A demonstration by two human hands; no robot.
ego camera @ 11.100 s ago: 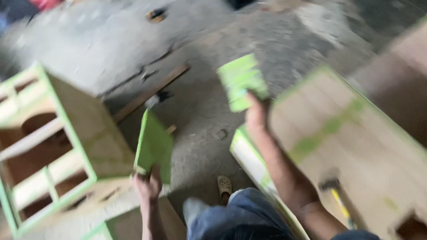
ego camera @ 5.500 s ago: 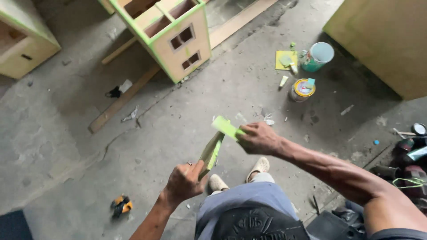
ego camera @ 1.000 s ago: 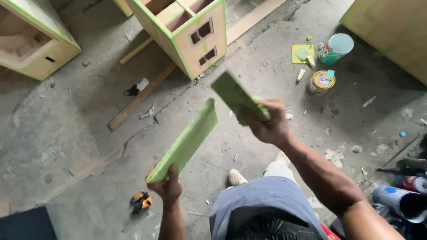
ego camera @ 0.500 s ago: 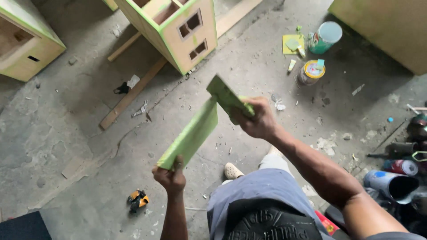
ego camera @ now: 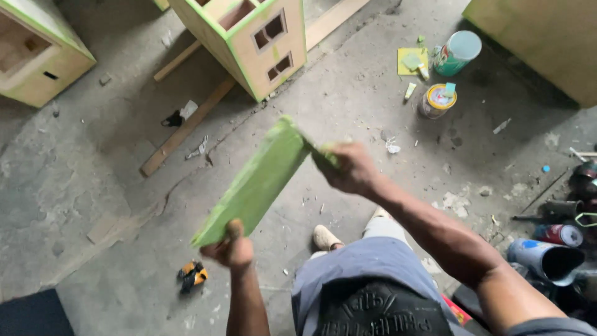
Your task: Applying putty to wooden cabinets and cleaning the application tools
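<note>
My left hand (ego camera: 231,247) grips the near end of a long green-painted board (ego camera: 258,180), which slants up and away over the concrete floor. My right hand (ego camera: 351,167) is closed on a smaller green piece (ego camera: 324,157), pressed against the far top end of the board. Most of that small piece is hidden by my fingers. Both arms are raised in front of my lap.
A wooden cabinet with green edges and cut-outs (ego camera: 245,37) stands ahead, another box (ego camera: 34,56) at far left. Loose wood strips (ego camera: 186,127), an open paint tin (ego camera: 436,101), a teal cup (ego camera: 457,53) and cans (ego camera: 547,258) lie around. A small yellow tool (ego camera: 193,275) lies near my leg.
My right hand has brought the small green piece down against the board's top end. The board now sits a little lower and closer to me.
</note>
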